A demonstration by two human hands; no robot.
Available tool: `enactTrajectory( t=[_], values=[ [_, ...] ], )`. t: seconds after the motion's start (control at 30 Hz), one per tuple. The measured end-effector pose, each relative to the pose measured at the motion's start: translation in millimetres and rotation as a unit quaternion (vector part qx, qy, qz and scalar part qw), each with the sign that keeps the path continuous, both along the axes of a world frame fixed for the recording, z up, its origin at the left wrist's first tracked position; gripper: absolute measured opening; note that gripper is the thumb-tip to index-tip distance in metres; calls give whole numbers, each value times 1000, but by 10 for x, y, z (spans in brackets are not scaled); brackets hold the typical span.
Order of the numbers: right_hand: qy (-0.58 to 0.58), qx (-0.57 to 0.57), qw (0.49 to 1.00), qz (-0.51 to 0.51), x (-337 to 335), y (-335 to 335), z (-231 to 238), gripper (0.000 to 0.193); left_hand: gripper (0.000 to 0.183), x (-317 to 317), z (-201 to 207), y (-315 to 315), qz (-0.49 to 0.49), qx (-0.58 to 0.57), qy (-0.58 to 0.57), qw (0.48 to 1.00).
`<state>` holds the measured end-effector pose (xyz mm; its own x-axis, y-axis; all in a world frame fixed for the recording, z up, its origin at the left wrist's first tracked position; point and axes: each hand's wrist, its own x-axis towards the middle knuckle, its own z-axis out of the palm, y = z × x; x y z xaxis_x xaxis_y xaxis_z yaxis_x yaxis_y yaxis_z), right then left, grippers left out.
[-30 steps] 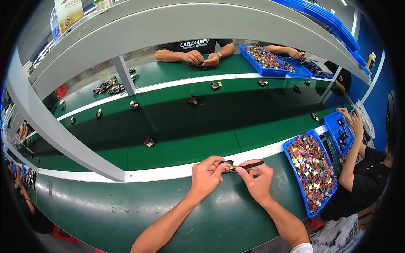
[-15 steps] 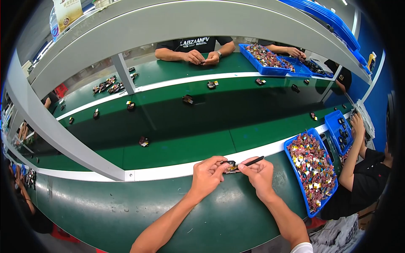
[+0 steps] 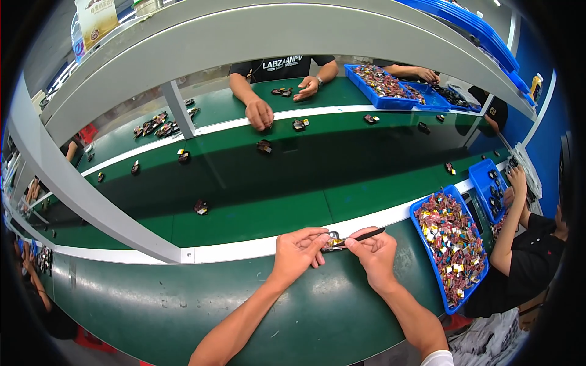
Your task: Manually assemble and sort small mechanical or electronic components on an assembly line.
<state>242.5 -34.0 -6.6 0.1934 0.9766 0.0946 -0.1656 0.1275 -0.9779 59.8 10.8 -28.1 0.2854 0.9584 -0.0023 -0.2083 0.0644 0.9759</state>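
My left hand (image 3: 295,253) pinches a small dark-edged part (image 3: 333,239) with a shiny, light inner face, just in front of the white rail. Its fingers are closed on the part's left side. From the right, my right hand (image 3: 376,259) grips a slim black pen-shaped tool (image 3: 370,233) between thumb and fingers. The tool's near end meets the part or lies right beside it; the exact contact is hidden by my fingertips. Both hands hover above the green worktop (image 3: 244,299).
A blue tray (image 3: 422,229) heaped with small red, white and yellow pieces stands to my right, with another blue tray (image 3: 478,177) beyond it. Small dark assemblies, one of them an assembly (image 3: 201,207), lie on the green belt (image 3: 256,210). Co-workers sit opposite and at right.
Assemblies on the belt have shifted slightly left. The part in my left hand now shows a brighter face. Across the belt, a co-worker's hands have parted, one reaching to the belt's edge.
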Motion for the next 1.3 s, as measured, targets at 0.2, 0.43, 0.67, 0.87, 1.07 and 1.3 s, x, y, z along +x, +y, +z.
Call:
enactTrajectory(
  t=[0.2, 0.43, 0.67, 0.87, 1.07, 1.3],
  values=[
    [-102, 76, 991, -30, -29, -27, -83, 11, 22, -29, 44, 17, -19, -12, -4, 1000],
    [-173, 112, 977, -55, -69, -42, -82, 11, 23, -44, 7, 22, -25, -6, -9, 1000],
    [-181, 123, 974, -58, -51, -58, -77, 11, 20, -34, 15, -6, -14, -5, -23, 1000],
    [-190, 131, 972, -55, -56, -52, -62, 11, 20, -45, 16, -13, -12, 3, -30, 999],
    [-218, 133, 965, -61, -77, -73, -41, 10, 20, -41, -1, -8, -9, 8, -46, 999],
    [-237, 134, 960, -62, -75, -82, -30, 10, 20, -44, 3, -8, -10, 7, -47, 999]
  ],
)
